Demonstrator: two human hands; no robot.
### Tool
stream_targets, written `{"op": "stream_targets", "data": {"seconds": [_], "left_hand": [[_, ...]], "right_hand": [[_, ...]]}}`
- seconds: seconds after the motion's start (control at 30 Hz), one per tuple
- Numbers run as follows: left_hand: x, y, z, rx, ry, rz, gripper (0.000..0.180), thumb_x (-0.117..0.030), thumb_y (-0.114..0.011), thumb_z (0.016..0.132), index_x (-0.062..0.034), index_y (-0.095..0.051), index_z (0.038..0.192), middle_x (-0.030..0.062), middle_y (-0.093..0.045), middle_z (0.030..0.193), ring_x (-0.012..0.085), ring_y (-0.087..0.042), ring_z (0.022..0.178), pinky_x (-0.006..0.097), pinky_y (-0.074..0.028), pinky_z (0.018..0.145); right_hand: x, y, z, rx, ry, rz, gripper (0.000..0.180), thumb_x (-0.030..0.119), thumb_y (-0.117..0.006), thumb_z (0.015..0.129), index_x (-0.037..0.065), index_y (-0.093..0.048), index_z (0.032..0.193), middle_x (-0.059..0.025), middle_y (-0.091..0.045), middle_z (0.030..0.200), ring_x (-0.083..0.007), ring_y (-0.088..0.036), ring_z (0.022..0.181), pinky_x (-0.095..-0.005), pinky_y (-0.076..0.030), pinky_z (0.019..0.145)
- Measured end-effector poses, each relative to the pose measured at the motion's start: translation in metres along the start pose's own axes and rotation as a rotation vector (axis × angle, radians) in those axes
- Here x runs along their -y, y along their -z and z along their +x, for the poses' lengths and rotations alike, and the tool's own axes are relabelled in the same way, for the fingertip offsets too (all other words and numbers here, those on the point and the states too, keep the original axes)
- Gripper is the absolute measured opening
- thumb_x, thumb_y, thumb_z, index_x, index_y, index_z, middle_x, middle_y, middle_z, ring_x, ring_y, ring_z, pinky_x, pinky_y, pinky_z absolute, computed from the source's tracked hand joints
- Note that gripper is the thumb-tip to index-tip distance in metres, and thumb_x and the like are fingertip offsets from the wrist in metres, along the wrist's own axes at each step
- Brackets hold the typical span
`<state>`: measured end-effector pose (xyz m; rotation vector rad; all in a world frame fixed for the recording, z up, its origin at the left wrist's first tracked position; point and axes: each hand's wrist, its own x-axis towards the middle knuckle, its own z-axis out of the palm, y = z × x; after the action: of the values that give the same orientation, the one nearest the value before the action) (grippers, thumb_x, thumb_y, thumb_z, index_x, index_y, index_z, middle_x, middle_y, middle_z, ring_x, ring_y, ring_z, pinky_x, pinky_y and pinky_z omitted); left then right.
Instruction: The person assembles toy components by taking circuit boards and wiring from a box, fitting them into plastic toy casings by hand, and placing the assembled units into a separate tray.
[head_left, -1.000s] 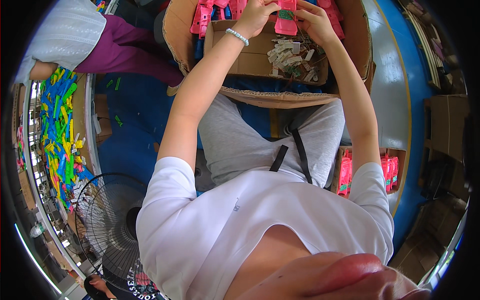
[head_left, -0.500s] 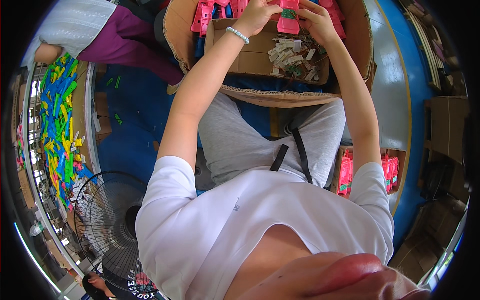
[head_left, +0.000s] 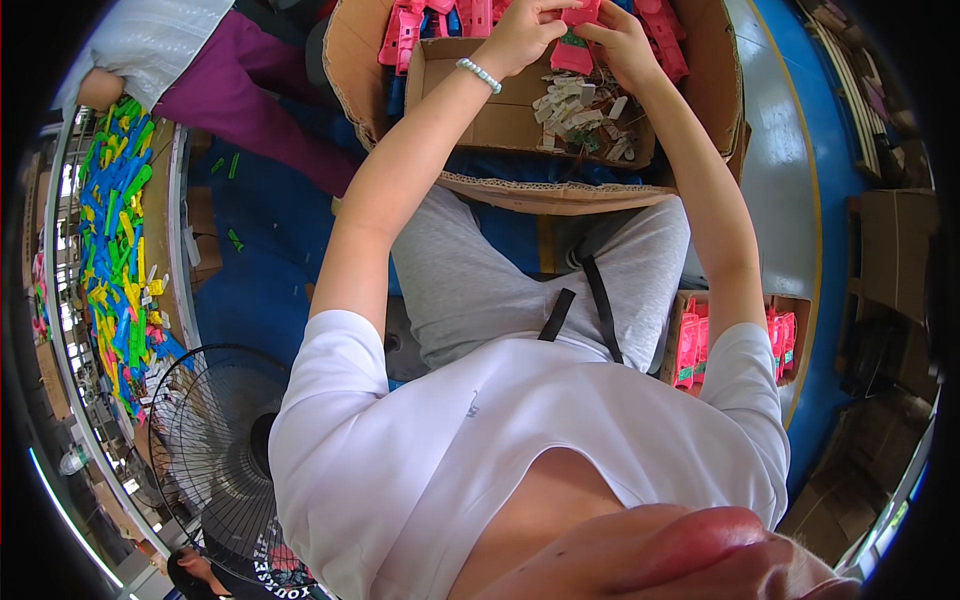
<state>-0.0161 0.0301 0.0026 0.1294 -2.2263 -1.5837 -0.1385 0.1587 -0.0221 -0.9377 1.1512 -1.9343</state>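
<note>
Between my two hands, at the top of the picture, is a pink plastic housing [head_left: 571,58] with a small green circuit board in it. The fingers of my left hand [head_left: 522,40] close on its left side. My right hand [head_left: 622,50] grips it from the right, thumb toward the board. Below it, in a shallow cardboard tray [head_left: 470,105], lies a heap of small white parts with thin wires [head_left: 585,112]. More pink housings [head_left: 402,38] lie behind the tray, on both sides of my hands.
A large cardboard box [head_left: 560,197] surrounds the tray in front of my knees. A carton of pink housings [head_left: 692,345] stands at my right. To the left are a black fan [head_left: 215,440], a bench of green, blue and yellow plastic pieces [head_left: 125,240], and another person in purple trousers [head_left: 255,100].
The pink housing has tilted and dropped slightly in my hands, and my fingers have shifted on it. The person at the left has moved a little.
</note>
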Motion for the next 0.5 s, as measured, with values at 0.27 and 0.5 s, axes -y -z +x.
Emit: {"op": "stream_targets", "data": {"seconds": [0.27,0.5], "left_hand": [[0.021,0.002,0.008,-0.106,-0.092,-0.018,0.037,-0.002,-0.055,0.084,0.0033,-0.064,0.12,0.0106,-0.065,0.116,0.0143,-0.06,0.095,0.027,-0.047,0.085],[0.034,0.023,0.02,-0.454,0.064,-0.289,0.039,-0.004,-0.054,0.088,0.0001,-0.06,0.126,0.0068,-0.064,0.11,0.0121,-0.057,0.092,0.025,-0.046,0.082]], "right_hand": [[0.003,-0.006,0.003,-0.052,-0.058,-0.049,0.04,-0.003,-0.06,0.088,-0.001,-0.055,0.128,-0.0076,-0.065,0.111,-0.0164,-0.063,0.096,-0.0287,-0.052,0.082],[-0.01,0.021,-0.003,0.195,-0.176,-0.554,0.032,0.014,-0.071,0.088,-0.001,-0.066,0.115,-0.0034,-0.07,0.096,-0.0128,-0.064,0.088,-0.0268,-0.049,0.082]]}}
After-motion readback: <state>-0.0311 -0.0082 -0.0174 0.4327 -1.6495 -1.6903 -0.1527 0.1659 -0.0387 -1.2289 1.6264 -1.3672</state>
